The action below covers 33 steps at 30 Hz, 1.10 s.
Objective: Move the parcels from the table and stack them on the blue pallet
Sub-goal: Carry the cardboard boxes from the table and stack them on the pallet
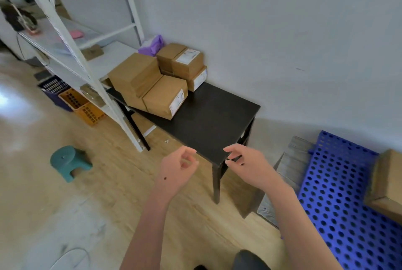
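Several brown cardboard parcels (165, 97) with white labels are piled at the far left end of a black table (208, 121), some stacked two high. The blue perforated pallet (339, 200) lies on the floor to the right, with one brown parcel (387, 184) on its far right edge. My left hand (178, 167) and my right hand (245, 161) hover empty in front of the table's near corner, fingers loosely curled and apart, well short of the parcels.
A white metal shelf rack (87, 56) stands left of the table, with orange and dark crates (82, 104) under it. A teal stool (69, 161) sits on the wood floor. Grey flat boards (289, 167) lie between table and pallet. A purple bag (154, 45) rests behind the parcels.
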Each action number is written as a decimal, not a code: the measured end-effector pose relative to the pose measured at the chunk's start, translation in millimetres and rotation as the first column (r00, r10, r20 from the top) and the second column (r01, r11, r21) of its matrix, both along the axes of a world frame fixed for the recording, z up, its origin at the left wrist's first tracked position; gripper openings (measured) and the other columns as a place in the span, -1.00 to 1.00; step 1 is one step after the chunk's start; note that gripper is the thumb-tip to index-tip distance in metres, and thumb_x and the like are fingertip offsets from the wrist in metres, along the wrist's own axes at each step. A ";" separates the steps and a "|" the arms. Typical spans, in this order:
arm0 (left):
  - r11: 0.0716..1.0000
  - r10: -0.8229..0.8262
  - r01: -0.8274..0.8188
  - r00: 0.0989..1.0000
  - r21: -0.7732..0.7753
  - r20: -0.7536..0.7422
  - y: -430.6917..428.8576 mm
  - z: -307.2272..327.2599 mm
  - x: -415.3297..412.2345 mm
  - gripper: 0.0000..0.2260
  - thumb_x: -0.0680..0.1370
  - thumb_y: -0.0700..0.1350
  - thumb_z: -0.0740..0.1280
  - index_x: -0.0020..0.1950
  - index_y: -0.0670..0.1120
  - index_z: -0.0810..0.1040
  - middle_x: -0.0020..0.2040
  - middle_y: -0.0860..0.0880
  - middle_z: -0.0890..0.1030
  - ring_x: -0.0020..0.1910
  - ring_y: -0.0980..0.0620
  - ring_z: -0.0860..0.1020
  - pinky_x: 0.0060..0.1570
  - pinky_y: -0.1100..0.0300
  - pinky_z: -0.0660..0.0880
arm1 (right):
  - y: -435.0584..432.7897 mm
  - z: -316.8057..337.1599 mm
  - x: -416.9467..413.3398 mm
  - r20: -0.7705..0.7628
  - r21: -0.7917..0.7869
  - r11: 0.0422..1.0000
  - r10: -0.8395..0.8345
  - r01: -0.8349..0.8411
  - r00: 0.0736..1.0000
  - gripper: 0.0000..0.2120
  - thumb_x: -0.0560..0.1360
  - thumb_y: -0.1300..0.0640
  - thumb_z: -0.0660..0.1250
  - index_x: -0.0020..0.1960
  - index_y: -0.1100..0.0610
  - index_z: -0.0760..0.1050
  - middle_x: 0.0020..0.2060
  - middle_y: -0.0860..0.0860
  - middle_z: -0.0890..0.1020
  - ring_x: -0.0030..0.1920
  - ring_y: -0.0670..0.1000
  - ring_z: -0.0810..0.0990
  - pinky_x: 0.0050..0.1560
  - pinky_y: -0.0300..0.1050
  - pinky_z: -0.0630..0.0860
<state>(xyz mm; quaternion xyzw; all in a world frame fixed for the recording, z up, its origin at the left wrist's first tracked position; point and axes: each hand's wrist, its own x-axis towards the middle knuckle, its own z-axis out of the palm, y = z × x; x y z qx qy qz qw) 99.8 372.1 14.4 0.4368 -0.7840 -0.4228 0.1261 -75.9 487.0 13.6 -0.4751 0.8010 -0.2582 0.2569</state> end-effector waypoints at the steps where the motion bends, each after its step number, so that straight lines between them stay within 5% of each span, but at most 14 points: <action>1: 1.000 0.013 -0.013 1.000 0.016 -0.011 -8.2 0.3 5.3 -0.81 0.53 -0.08 0.33 0.14 0.04 0.50 -0.06 0.15 0.55 -0.09 0.22 0.51 -0.23 0.38 0.38 | -9.4 -0.3 5.2 0.000 0.002 1.000 0.007 -0.007 1.000 -0.68 0.55 0.06 0.31 0.29 -0.04 0.45 -0.01 -0.14 0.57 -0.03 -0.12 0.57 0.12 -0.16 0.52; 22: 0.989 0.120 -0.119 0.993 -0.084 0.004 -235.4 -9.7 -16.4 -0.83 0.52 -0.08 0.35 0.10 0.04 0.53 -0.13 0.15 0.57 -0.20 0.23 0.53 -0.26 0.43 0.36 | -273.3 -28.3 -7.7 0.109 0.016 0.988 0.148 -0.151 0.983 -0.71 0.53 0.03 0.32 0.26 -0.07 0.47 0.00 -0.13 0.58 -0.14 -0.20 0.55 -0.12 -0.34 0.43; 33: 0.995 0.093 -0.088 0.985 -0.042 0.148 -340.4 -36.2 -55.2 -0.81 0.52 -0.06 0.35 0.12 0.02 0.53 0.01 0.09 0.56 -0.06 0.13 0.50 -0.06 0.28 0.41 | -357.6 -51.0 -45.7 0.180 0.124 0.983 0.115 -0.139 0.977 -0.70 0.53 0.06 0.33 0.25 -0.08 0.46 0.12 -0.07 0.53 0.02 -0.12 0.55 0.05 -0.22 0.48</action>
